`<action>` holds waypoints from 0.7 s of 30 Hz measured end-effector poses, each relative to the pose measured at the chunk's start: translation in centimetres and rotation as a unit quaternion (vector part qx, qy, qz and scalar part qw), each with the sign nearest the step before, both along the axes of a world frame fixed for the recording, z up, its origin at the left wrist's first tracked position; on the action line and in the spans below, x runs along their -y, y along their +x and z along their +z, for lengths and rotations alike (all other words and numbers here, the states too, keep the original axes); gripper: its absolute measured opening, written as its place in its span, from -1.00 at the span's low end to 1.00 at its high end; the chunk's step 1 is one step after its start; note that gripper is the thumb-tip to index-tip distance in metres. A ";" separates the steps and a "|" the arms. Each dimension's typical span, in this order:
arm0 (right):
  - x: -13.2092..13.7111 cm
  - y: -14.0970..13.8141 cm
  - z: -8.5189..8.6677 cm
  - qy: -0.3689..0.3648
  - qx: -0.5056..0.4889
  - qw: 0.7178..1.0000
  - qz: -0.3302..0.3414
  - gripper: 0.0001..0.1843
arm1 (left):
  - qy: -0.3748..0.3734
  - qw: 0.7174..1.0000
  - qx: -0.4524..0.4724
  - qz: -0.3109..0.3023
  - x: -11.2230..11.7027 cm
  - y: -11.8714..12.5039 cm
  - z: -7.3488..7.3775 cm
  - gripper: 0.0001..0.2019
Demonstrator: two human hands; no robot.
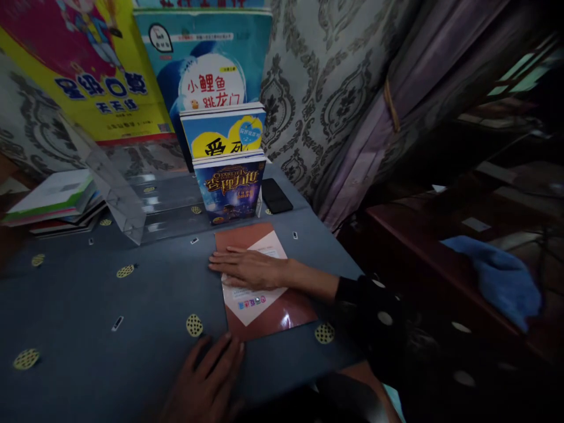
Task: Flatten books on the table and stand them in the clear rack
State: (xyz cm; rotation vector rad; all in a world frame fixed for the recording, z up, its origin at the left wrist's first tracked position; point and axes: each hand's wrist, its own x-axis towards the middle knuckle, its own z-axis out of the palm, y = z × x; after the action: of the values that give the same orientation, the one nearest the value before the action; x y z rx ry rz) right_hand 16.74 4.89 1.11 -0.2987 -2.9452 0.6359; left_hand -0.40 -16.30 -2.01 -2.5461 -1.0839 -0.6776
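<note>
Two hands at brown book (pixel 288 314), frame centre; I see right hand (pixel 247 268) flat on cover, fingers together, left hand (pixel 207 376) fingers slightly apart, touching lower-left corner

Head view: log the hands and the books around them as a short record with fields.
right hand: flat, palm down, on the brown book
left hand: open on the tablecloth, at that book's near corner
upright books: two, standing just behind the brown book
phone: dark, lying right of the upright books
book stack: lying at the far left
</note>
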 end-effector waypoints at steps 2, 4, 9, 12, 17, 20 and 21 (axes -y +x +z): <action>-1.6 -0.6 -0.3 0.010 0.010 1.000 -0.009 -0.42 | -0.002 1.000 -0.023 -0.014 -0.3 -0.2 0.4 -0.60; -2.6 -1.1 -0.6 0.019 0.017 0.999 -0.022 -0.40 | -0.009 0.999 -0.042 -0.022 -0.5 -0.4 0.8 -0.59; -2.7 -1.7 -1.5 0.074 0.000 0.995 -0.071 -0.45 | -0.044 0.997 -0.047 -0.051 -0.6 -1.1 1.6 -0.63; -2.1 -2.0 -1.7 0.114 -0.009 0.986 -0.119 -0.44 | -0.119 0.992 -0.023 -0.025 -1.8 -1.6 2.6 -0.60; -1.6 -2.2 -1.8 0.126 -0.017 0.975 -0.182 -0.46 | -0.182 0.981 0.021 0.070 -8.5 -2.6 3.7 -0.59; -1.4 -1.8 -1.5 0.117 -0.022 0.972 -0.205 -0.48 | -0.187 0.975 0.033 0.116 -13.5 -3.0 3.3 -0.57; -1.2 -1.5 -1.4 0.115 -0.020 0.970 -0.212 -0.48 | -0.191 0.973 0.030 0.129 -14.8 -3.1 3.1 -0.56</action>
State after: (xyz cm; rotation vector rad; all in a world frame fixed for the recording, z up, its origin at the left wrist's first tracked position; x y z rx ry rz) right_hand 15.29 6.14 -0.27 -0.8442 -2.7428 0.2385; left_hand -3.45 -1.53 1.04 -2.6267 -1.6721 -0.5197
